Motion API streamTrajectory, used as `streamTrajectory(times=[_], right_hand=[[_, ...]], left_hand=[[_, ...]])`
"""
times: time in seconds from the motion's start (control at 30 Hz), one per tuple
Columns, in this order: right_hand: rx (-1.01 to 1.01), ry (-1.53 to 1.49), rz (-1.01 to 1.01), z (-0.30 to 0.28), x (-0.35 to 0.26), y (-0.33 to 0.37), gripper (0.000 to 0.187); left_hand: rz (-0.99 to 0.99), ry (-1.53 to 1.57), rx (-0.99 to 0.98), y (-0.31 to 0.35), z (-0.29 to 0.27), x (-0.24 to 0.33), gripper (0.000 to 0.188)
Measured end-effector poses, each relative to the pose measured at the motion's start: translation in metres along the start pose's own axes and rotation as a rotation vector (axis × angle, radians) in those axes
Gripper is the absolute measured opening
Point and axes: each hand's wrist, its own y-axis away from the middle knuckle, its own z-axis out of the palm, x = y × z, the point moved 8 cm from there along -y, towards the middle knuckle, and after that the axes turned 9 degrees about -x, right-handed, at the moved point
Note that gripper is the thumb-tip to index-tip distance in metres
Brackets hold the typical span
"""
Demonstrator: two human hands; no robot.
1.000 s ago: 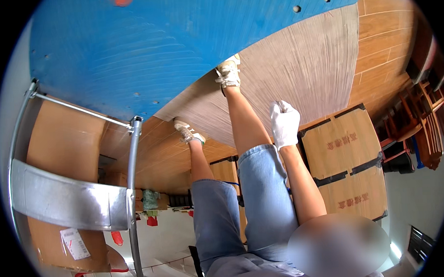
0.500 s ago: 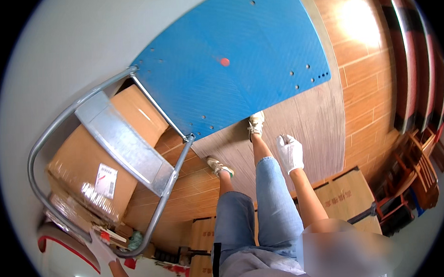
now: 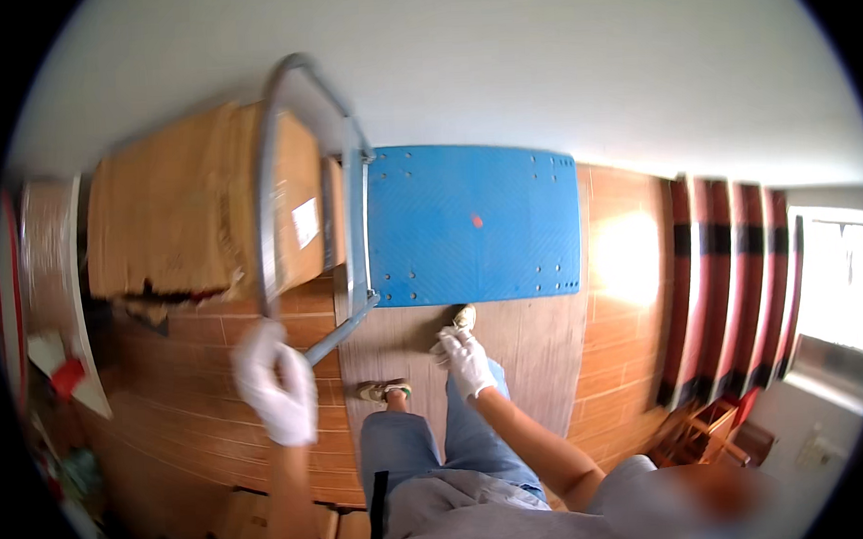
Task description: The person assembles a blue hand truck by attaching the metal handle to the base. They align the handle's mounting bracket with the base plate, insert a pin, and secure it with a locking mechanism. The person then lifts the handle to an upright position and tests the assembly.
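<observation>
A platform cart with a flat blue deck [image 3: 479, 248] stands on the floor in front of me, its grey tubular handle [image 3: 268, 209] rising at the left. My left hand [image 3: 276, 387], in a white glove and blurred by motion, is curled round the near corner of that handle. My right hand [image 3: 466, 361], also gloved in white, hovers over my right leg near the deck's near edge. Its fingers are curled in, with nothing visible in them. A small reddish spot marks the deck's middle.
Just beyond the handle at the left is a large worn cardboard box [image 3: 174, 208], its lower edge torn. A wall runs along the cart's far side. Red and black striped panels [image 3: 731, 285] stand at the right, near wooden chairs [image 3: 699, 436]. More cartons [image 3: 250, 518] lie at the lower left.
My view has swung round, so the cart now lies straight across, farther off. My left hand stays at the handle. My right hand has moved in over my leg.
</observation>
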Motion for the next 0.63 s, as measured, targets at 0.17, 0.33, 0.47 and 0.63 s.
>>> streamTrajectory(times=[0.17,0.33,0.47,0.63], right_hand=[[-0.516,0.539,-0.367,0.243,-0.047,0.118,0.026],[-0.901,0.098,0.415,0.443,0.037,0.209,0.032],[-1.073,0.137,0.493,0.541,0.058,0.274,0.038],[-1.335,0.742,0.22,0.613,0.046,0.339,0.048]], left_hand=[[-0.37,0.634,-0.199,0.204,-0.079,-0.033,0.025],[-0.831,0.573,0.002,0.317,-0.189,-0.122,0.019],[-0.931,0.535,0.402,0.39,-0.262,-0.17,0.011],[-1.328,0.671,1.21,0.528,-0.262,-0.28,0.012]])
